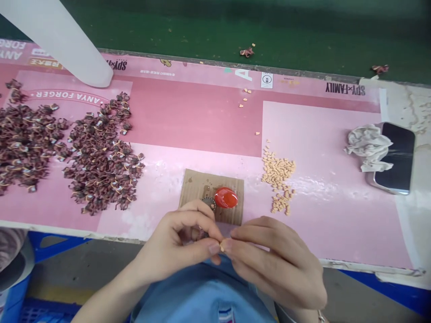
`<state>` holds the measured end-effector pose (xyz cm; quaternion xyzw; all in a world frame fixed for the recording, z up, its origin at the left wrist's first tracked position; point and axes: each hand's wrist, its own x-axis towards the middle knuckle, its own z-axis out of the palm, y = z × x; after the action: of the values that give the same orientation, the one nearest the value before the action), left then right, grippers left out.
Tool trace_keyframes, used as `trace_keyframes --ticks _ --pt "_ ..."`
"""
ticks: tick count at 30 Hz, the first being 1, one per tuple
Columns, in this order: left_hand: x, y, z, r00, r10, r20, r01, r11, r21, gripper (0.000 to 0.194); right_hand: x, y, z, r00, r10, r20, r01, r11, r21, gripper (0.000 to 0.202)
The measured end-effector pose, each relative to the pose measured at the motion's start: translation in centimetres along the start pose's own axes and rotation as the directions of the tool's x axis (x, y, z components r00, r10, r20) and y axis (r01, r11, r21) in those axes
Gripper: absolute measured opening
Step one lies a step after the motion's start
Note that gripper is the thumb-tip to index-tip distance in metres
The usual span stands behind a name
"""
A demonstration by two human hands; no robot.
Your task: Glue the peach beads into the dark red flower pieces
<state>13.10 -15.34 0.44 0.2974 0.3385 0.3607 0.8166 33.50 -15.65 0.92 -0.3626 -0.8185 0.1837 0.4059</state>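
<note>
Both hands meet over the near edge of the pink table. My left hand (188, 237) pinches at a small tan piece (222, 247), with part of a dark reddish-brown figure showing under its curled fingers. The thumb and fingertips of my right hand (269, 255) press the same tan piece from the right. Just beyond them lies a cardboard square (232, 217) bearing a glossy red oval (226, 197) and a dark round item (210, 203), partly hidden by my left hand. Small tan pieces (279, 172) are heaped on the table to the right.
Piles of reddish-brown figures (104, 157) cover the table's left side. A white object (77, 49) slants in from the upper left. At the right, crumpled white material (367, 146) partly covers a phone (399, 157). Beyond the table runs a green surface (202, 31) with two small figures.
</note>
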Motion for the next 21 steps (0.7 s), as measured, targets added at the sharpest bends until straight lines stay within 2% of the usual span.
trace_keyframes --ticks 5,8,11,13,17,21 --pt "0.1 0.0 -0.5 0.991 -0.125 0.038 0.128 0.987 -0.1 0.004 -0.1 -0.7 -0.1 1.0 0.019 0.01 -0.018 0.999 -0.045 0.015" --pt "0.1 0.3 -0.7 0.989 -0.145 0.024 0.147 0.987 -0.07 0.009 0.2 -1.2 -0.5 0.999 0.026 0.046 -0.02 0.991 -0.132 0.013" --pt "0.0 0.5 -0.7 0.989 -0.146 -0.007 0.146 0.989 -0.024 0.009 0.8 -1.4 -1.0 0.992 -0.022 0.122 0.049 0.975 -0.218 0.016" --pt "-0.2 0.3 -0.9 0.988 -0.152 -0.015 0.152 0.988 0.032 0.012 1.1 -1.4 -1.1 0.99 -0.053 0.132 0.08 0.975 -0.21 0.018" --pt "-0.6 -0.6 -2.3 0.986 -0.165 -0.019 0.166 0.966 0.199 0.022 0.9 -0.8 -0.6 0.998 -0.059 0.034 0.061 0.997 -0.05 0.019" --pt "-0.6 -1.2 -3.3 0.99 -0.132 0.041 0.114 0.946 0.305 0.018 0.1 -0.7 0.6 0.996 0.022 -0.085 -0.021 1.0 0.008 0.007"
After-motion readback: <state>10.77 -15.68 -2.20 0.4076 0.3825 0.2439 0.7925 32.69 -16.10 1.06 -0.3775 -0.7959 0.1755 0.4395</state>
